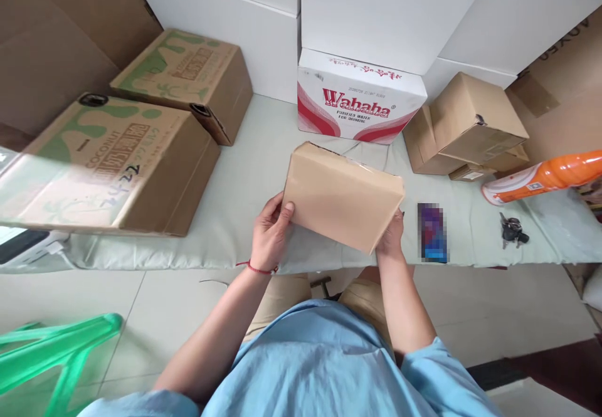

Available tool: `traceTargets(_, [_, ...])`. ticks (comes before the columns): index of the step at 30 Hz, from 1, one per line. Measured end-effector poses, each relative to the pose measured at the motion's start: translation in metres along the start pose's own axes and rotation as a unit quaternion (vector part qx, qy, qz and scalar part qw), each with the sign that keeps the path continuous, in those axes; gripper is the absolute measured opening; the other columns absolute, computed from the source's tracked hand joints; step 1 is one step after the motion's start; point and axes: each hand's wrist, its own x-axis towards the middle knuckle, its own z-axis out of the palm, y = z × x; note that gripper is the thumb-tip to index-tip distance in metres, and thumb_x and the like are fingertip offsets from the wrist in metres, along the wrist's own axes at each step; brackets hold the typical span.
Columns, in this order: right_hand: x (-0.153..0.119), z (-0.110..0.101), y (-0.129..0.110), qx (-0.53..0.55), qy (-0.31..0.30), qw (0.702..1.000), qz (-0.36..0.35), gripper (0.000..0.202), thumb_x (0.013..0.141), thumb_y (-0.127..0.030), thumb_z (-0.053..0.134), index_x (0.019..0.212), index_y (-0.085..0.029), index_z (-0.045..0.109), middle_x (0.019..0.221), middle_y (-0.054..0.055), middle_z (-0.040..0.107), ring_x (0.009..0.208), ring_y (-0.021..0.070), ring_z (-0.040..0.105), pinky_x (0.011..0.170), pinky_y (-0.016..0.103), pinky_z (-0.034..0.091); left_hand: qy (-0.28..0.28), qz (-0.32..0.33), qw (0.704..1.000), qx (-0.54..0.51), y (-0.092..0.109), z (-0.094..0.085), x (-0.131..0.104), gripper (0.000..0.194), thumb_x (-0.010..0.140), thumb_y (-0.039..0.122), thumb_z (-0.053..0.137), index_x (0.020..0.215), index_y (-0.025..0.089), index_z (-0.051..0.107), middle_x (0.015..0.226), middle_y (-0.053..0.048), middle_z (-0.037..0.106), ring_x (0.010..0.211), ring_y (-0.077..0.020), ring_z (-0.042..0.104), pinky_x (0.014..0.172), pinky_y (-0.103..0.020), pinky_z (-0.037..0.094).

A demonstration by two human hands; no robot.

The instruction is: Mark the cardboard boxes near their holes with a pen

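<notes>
Forward and steeply down peers the head view, over the blue shirt (310,360), close above the cloth-covered table (254,147), plain cardboard box (341,197) near centre, Wahaha carton (360,103) beyond.

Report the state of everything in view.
Small cardboard box: held in both hands, tilted; open or shut unclear.
Left hand: closed on the box's left edge.
Right hand: holding its right edge, partly hidden.
Cloth: creased along its front edge.
Keys: lying bunched on the cloth.
Orange bottle: right end out of frame; cap unseen.
Wahaha carton: resting on the cloth.
</notes>
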Motion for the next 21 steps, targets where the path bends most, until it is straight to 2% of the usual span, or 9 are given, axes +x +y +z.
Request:
traceTargets(2, [0.001,0.005,0.000,0.005,0.003,1.000,0.001,0.044,0.078,-0.061,0.087,0.099,-0.025,0.073,0.079,-0.005,0.074,0.071,0.0163,0.069,0.070,0.032,0.058,0.024,-0.018,0.999,-0.028,0.004,0.000,0.002,0.059,0.083,0.067,0.092,0.123,0.025,0.083,0.127,-0.008,0.079,0.112,-0.0257,0.074,0.078,-0.031,0.064])
traceTargets(6, [0.002,0.008,0.000,0.010,0.007,1.000,0.007,0.045,0.076,-0.059,0.091,0.098,-0.025,0.072,0.062,-0.009,0.060,0.053,0.0117,0.054,0.051,0.026,0.046,0.040,-0.023,0.997,-0.066,0.010,-0.003,0.008,0.050,0.081,0.066,0.094,0.104,0.024,0.081,0.124,-0.007,0.079,0.117,-0.0251,0.074,0.085,-0.035,0.069])
traceTargets(8, [0.002,0.009,-0.002,0.011,0.013,1.000,0.006,0.051,0.076,-0.059,0.092,0.110,-0.025,0.073,0.058,-0.012,0.053,0.045,0.0090,0.042,0.044,0.024,0.037,0.047,-0.015,0.996,-0.069,0.010,-0.005,0.011,0.047,0.081,0.065,0.094,0.099,0.024,0.079,0.123,-0.006,0.079,0.118,-0.0244,0.073,0.086,-0.034,0.069])
traceTargets(10, [0.000,0.011,-0.004,0.015,0.009,1.000,0.007,0.067,0.077,-0.059,0.092,0.131,-0.026,0.069,0.057,-0.015,0.050,0.040,0.0074,0.033,0.040,0.022,0.028,0.053,-0.011,0.996,-0.067,0.008,-0.006,0.014,0.046,0.080,0.064,0.094,0.098,0.024,0.078,0.122,-0.006,0.079,0.117,-0.0236,0.073,0.085,-0.032,0.068])
traceTargets(13, [-0.002,0.013,-0.008,0.026,-0.007,1.000,0.000,0.085,0.079,-0.055,0.091,0.153,-0.029,0.057,0.060,-0.017,0.051,0.038,0.0066,0.030,0.037,0.021,0.022,0.059,-0.017,0.996,-0.067,0.006,-0.008,0.016,0.043,0.077,0.059,0.096,0.099,0.025,0.081,0.118,-0.005,0.078,0.113,-0.0213,0.072,0.084,-0.030,0.066])
traceTargets(15, [-0.002,0.014,-0.009,0.028,-0.012,1.000,-0.005,0.079,0.080,-0.052,0.091,0.149,-0.030,0.059,0.062,-0.016,0.052,0.039,0.0059,0.031,0.037,0.020,0.021,0.059,-0.023,0.996,-0.064,0.005,-0.009,0.015,0.040,0.075,0.052,0.098,0.102,0.026,0.084,0.113,-0.003,0.078,0.107,-0.0192,0.072,0.084,-0.029,0.065])
traceTargets(17, [-0.001,0.013,-0.008,0.020,-0.007,1.000,-0.006,0.064,0.079,-0.051,0.091,0.134,-0.028,0.067,0.063,-0.015,0.053,0.041,0.0058,0.032,0.039,0.020,0.023,0.058,-0.023,0.996,-0.062,0.005,-0.010,0.014,0.036,0.074,0.044,0.096,0.104,0.027,0.086,0.110,-0.002,0.079,0.102,-0.0181,0.072,0.086,-0.030,0.064])
traceTargets(19, [0.001,0.012,-0.005,0.011,0.006,1.000,-0.008,0.053,0.076,-0.049,0.092,0.120,-0.026,0.073,0.067,-0.012,0.059,0.047,0.0068,0.040,0.043,0.020,0.032,0.061,-0.018,0.996,-0.064,0.007,-0.010,0.011,0.032,0.074,0.039,0.095,0.103,0.028,0.088,0.110,-0.002,0.081,0.100,-0.0181,0.073,0.087,-0.031,0.063])
traceTargets(21, [0.003,0.011,-0.003,0.017,0.026,0.999,-0.013,0.048,0.072,-0.045,0.094,0.111,-0.025,0.076,0.077,-0.007,0.069,0.058,0.0096,0.054,0.053,0.021,0.044,0.060,-0.006,0.996,-0.067,0.009,-0.011,0.007,0.029,0.073,0.035,0.095,0.101,0.028,0.090,0.112,-0.003,0.084,0.102,-0.0190,0.074,0.090,-0.031,0.061])
